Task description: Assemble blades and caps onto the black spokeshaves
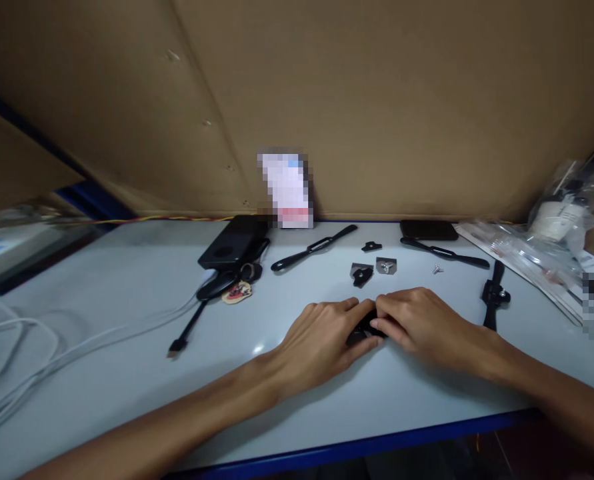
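Observation:
My left hand [321,333] and my right hand [419,323] meet near the front of the table, fingers closed on a black spokeshave [363,324] that they mostly cover. Just beyond them lie a steel blade with a black cap [361,275] on it and another blade [387,267] with a small screw on top. Another loose black cap [371,246] is behind these. A bare spokeshave body [317,248] lies to the left, and a second body [444,253] to the right, near a silver thumbscrew [437,269]. An assembled spokeshave [495,297] rests beyond my right wrist.
A black box-shaped device [234,241], a short USB cable [189,330] and a key fob with a tag [237,292] are at left, with white cables [51,360]. A blurred phone [289,190] leans on the cardboard wall. Plastic bags [531,257] lie at right, near a black case [429,230].

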`<state>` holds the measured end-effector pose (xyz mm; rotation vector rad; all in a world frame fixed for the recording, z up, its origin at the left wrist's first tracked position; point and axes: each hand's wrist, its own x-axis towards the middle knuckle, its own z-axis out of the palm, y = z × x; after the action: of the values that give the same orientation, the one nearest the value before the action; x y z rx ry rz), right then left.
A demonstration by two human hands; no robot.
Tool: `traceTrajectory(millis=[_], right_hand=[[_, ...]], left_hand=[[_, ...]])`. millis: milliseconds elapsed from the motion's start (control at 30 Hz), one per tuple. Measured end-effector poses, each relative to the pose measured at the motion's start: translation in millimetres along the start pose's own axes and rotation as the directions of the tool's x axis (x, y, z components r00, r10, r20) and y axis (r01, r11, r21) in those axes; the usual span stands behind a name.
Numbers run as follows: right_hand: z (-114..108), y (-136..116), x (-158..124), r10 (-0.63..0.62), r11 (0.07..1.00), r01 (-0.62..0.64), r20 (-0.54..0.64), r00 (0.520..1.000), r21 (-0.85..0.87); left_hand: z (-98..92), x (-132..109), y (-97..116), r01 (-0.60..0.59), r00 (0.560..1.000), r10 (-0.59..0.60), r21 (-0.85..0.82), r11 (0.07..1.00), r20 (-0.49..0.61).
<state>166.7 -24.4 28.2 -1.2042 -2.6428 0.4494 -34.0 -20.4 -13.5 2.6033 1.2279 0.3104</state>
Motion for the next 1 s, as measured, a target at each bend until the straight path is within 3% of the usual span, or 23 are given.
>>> traceTrajectory(millis=[133,267,400,633,1000], right_hand=[[4,-5,-2,0.039,0.993,-0.042,-0.034,0.999,-0.110],[4,1,-2,0.017,0.998,-0.016,-0.020,1.000,0.065],[5,5,-1,-0.039,0.979,0.054,-0.080,0.996,0.197],[0,1,-1,0.005,0.999,-0.007,-0.044,0.999,-0.042],[11,-3,3,0.046,0.986,-0.047,-0.010,0.999,-0.158]], left_hand=[[0.4,0,-2,-0.013,1.000,0.013,-0.006,1.000,-0.013],[-1.7,0,-1,-0.015,1.000,0.015,-0.042,0.999,-0.002],[-3.0,0,0,-0.005,1.000,0.004,-0.074,0.997,-0.008],[-1.0,0,-1,-0.016,0.999,0.014,-0.041,0.999,-0.029],[2.6,-2,-3,-0.014,0.998,0.013,-0.025,1.000,-0.057]])
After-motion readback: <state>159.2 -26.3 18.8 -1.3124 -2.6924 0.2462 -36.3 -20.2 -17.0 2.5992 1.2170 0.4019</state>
